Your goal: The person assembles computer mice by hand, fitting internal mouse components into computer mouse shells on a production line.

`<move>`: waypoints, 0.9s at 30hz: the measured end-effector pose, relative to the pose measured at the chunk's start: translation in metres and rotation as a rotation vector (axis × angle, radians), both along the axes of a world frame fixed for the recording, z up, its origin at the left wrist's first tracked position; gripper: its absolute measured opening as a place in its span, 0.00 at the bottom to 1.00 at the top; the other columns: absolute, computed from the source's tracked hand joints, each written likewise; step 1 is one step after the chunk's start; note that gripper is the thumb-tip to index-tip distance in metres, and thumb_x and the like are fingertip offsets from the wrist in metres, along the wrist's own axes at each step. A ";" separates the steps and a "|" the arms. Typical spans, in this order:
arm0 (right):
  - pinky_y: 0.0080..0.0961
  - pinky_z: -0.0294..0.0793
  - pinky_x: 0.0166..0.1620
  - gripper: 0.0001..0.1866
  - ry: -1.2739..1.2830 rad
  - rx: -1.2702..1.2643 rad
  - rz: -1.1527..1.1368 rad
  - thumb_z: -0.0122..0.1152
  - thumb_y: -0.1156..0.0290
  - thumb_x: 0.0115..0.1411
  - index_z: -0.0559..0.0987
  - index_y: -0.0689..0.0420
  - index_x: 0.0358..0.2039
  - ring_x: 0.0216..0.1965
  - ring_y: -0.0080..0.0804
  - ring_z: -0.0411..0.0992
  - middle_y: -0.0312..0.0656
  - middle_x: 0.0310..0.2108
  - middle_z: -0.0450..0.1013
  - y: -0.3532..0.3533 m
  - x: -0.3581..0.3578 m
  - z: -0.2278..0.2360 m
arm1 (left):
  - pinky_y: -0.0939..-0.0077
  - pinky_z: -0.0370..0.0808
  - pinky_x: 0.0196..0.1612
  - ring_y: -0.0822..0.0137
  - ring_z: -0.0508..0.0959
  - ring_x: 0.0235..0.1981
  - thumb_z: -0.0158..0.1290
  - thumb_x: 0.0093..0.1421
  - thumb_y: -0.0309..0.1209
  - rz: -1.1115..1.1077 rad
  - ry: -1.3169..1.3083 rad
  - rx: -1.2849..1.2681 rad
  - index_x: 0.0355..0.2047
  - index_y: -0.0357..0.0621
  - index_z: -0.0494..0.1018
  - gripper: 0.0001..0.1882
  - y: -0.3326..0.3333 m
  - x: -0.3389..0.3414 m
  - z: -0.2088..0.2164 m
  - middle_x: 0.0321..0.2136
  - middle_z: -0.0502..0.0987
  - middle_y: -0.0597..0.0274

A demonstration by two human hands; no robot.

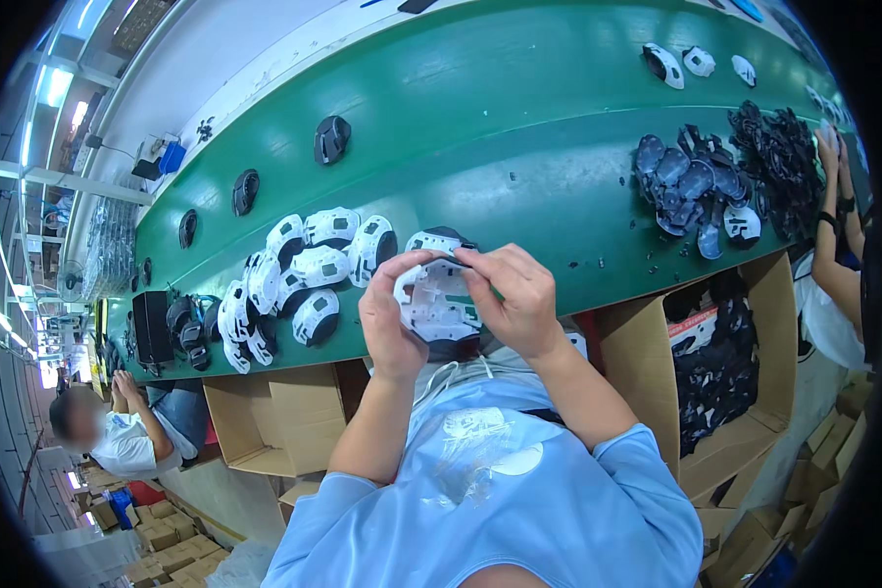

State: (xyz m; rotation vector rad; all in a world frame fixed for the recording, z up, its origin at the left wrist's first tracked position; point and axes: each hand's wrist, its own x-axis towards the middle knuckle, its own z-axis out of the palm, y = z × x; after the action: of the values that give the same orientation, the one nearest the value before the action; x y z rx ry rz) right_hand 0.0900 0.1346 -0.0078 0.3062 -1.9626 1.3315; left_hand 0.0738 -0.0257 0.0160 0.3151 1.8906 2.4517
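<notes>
Close in front of my body, a white-and-black curved plastic shell point(439, 310) is held up with its hollow inside facing me. My left hand point(390, 318) wraps round its left side. With thumb and fingers closed, my right hand point(515, 294) pinches the upper right rim, where a thin dark strip shows. Just beyond my hands another white-and-black shell point(436, 239) lies on the green table point(519, 127), partly hidden by the held one. To the left lies a cluster of similar white-and-black shells point(318, 267).
Dark curved plates point(691, 181) and tangled black parts point(776, 147) are heaped at right. An open cardboard box point(637, 363) of black pieces stands below; another box point(304, 416) is at left. Black shells point(332, 139) sit farther back. Co-workers point(132, 441) are at both sides.
</notes>
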 end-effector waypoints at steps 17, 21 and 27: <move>0.32 0.78 0.42 0.16 0.193 0.257 0.097 0.75 0.59 0.49 0.85 0.48 0.39 0.43 0.32 0.76 0.33 0.43 0.79 0.111 0.014 -0.008 | 0.61 0.77 0.48 0.58 0.78 0.43 0.51 0.67 0.49 -0.517 -0.514 0.266 0.68 0.37 0.55 0.38 0.103 -0.059 -0.032 0.52 0.72 0.48; 0.36 0.72 0.46 0.23 -0.372 0.523 -0.494 0.76 0.60 0.46 0.83 0.53 0.43 0.42 0.39 0.72 0.36 0.40 0.78 0.200 0.053 0.006 | 0.58 0.74 0.50 0.55 0.75 0.46 0.65 0.55 0.32 -0.369 0.398 -0.981 0.66 0.31 0.58 0.42 0.116 -0.084 -0.021 0.52 0.72 0.46; 0.31 0.73 0.38 0.14 -0.411 0.536 -0.630 0.71 0.68 0.55 0.82 0.57 0.40 0.33 0.36 0.72 0.38 0.34 0.78 0.232 0.070 -0.020 | 0.53 0.67 0.60 0.45 0.67 0.60 0.69 0.52 0.41 -0.316 0.785 -1.230 0.62 0.36 0.66 0.42 0.125 -0.085 -0.035 0.58 0.68 0.41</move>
State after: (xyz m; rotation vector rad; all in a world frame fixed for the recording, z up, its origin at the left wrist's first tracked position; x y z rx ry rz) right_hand 0.1604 0.3669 -0.0274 -0.3530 -2.4552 0.4729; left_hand -0.0110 0.0991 -0.0191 1.3968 2.8220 0.6437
